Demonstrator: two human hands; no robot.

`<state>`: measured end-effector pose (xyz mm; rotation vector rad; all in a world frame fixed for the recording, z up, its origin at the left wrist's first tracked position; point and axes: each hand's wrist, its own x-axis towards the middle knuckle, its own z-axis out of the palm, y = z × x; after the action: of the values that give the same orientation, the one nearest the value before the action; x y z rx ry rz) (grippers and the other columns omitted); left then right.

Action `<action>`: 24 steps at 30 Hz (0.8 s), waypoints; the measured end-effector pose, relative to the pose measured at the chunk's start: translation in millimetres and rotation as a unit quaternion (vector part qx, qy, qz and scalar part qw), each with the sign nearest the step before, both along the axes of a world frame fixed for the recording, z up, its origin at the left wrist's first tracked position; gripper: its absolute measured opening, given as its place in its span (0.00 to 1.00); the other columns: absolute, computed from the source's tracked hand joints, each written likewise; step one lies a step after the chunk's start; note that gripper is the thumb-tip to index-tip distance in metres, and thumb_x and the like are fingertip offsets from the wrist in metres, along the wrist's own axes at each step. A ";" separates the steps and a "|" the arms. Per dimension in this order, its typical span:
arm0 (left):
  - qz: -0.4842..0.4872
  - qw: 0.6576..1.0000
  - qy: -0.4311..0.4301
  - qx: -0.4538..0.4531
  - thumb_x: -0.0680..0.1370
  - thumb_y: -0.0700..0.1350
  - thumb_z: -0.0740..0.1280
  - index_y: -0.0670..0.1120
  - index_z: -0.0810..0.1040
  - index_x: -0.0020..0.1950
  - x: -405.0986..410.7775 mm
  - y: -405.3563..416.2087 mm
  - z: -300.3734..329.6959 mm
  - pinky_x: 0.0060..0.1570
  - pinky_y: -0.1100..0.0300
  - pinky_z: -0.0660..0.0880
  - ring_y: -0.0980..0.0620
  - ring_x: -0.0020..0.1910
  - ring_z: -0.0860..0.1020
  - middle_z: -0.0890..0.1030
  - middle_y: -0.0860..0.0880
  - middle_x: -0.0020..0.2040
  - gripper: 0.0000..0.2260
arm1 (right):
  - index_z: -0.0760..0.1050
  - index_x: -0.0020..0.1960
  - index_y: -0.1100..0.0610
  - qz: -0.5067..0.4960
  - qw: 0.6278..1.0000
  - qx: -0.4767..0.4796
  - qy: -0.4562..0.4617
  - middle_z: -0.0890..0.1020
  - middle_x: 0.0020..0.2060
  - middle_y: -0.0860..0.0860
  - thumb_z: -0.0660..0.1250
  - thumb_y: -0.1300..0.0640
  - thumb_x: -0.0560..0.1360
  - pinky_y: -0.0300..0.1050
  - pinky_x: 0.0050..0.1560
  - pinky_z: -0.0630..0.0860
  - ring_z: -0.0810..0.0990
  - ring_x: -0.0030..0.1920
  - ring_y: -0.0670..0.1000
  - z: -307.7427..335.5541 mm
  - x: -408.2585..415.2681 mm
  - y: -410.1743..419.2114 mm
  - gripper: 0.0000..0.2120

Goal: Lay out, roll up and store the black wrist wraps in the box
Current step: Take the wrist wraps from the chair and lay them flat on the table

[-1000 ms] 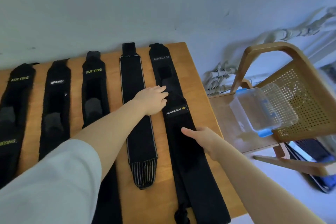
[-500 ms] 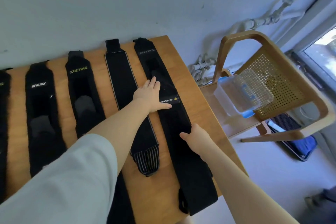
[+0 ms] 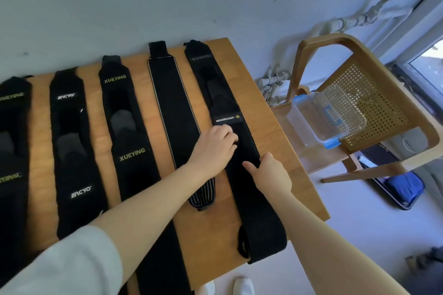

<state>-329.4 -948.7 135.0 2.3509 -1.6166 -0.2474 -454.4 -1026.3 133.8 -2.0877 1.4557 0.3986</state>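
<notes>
Five black wrist wraps lay side by side on the wooden table (image 3: 275,132). On the rightmost wrap (image 3: 239,170), the one nearest the table's right edge, the left hand (image 3: 213,148) pressed down with curled fingers, while the right hand (image 3: 271,172) pinched its right edge. Right of the table, a clear plastic box (image 3: 323,120) sat on a wooden chair (image 3: 374,74).
</notes>
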 end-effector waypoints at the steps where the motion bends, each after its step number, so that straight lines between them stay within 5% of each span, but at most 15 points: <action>1: -0.013 0.999 0.032 0.018 0.81 0.52 0.59 0.46 0.71 0.68 -9.5 11.9 0.8 0.64 0.58 0.64 0.50 0.66 0.68 0.70 0.50 0.67 0.18 | 0.66 0.61 0.58 0.005 1.000 -0.003 -0.007 0.76 0.47 0.53 0.61 0.40 0.77 0.45 0.37 0.73 0.77 0.42 0.52 0.5 -0.3 -0.6 0.24; 3: -0.015 0.991 0.093 0.099 0.77 0.60 0.61 0.47 0.64 0.74 -26.4 30.8 -0.8 0.69 0.56 0.62 0.50 0.71 0.62 0.62 0.49 0.74 0.29 | 0.66 0.63 0.59 0.012 0.999 0.004 -0.036 0.78 0.51 0.54 0.61 0.40 0.77 0.44 0.38 0.72 0.77 0.44 0.52 0.2 -3.5 -3.3 0.25; 6: -0.001 0.979 0.068 0.194 0.71 0.69 0.61 0.46 0.50 0.78 -46.8 41.1 -6.5 0.74 0.54 0.53 0.49 0.77 0.50 0.46 0.49 0.79 0.44 | 0.68 0.65 0.60 0.009 0.993 0.062 -0.101 0.78 0.52 0.53 0.60 0.41 0.78 0.40 0.36 0.70 0.76 0.45 0.50 3.4 -18.1 -6.4 0.26; 11: 0.058 0.976 0.022 0.208 0.70 0.69 0.63 0.41 0.43 0.78 -73.2 34.2 -13.6 0.74 0.54 0.47 0.47 0.77 0.46 0.42 0.44 0.78 0.50 | 0.72 0.52 0.57 -0.016 0.961 0.265 -0.081 0.80 0.50 0.54 0.65 0.47 0.77 0.46 0.52 0.79 0.80 0.49 0.51 17.7 -73.7 -5.9 0.13; 14: 0.081 0.974 0.032 0.211 0.71 0.68 0.64 0.41 0.42 0.78 -80.7 33.6 -14.5 0.74 0.54 0.48 0.47 0.77 0.46 0.41 0.44 0.78 0.50 | 0.71 0.57 0.57 0.013 0.946 0.315 -0.074 0.80 0.49 0.53 0.69 0.55 0.75 0.44 0.46 0.81 0.81 0.47 0.52 16.5 -99.3 -4.9 0.13; 17: 0.097 0.970 0.045 0.219 0.71 0.67 0.65 0.41 0.42 0.78 -83.9 31.1 -12.0 0.74 0.54 0.48 0.47 0.77 0.46 0.41 0.44 0.78 0.50 | 0.70 0.58 0.56 0.040 0.968 0.237 -0.075 0.76 0.41 0.50 0.68 0.54 0.75 0.37 0.30 0.71 0.75 0.37 0.48 7.2 -108.7 2.2 0.14; 24: 0.131 0.963 0.039 0.230 0.71 0.66 0.65 0.41 0.41 0.77 -90.5 25.6 -9.7 0.75 0.53 0.48 0.47 0.77 0.45 0.41 0.44 0.78 0.50 | 0.64 0.54 0.57 0.134 0.988 0.002 0.081 0.76 0.45 0.51 0.68 0.43 0.74 0.45 0.38 0.74 0.78 0.45 0.53 5.9 -104.0 11.9 0.21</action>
<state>-419.9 -923.0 125.3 2.8172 -1.2969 -0.7169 -558.4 -1014.5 139.6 -2.3006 1.2611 0.6887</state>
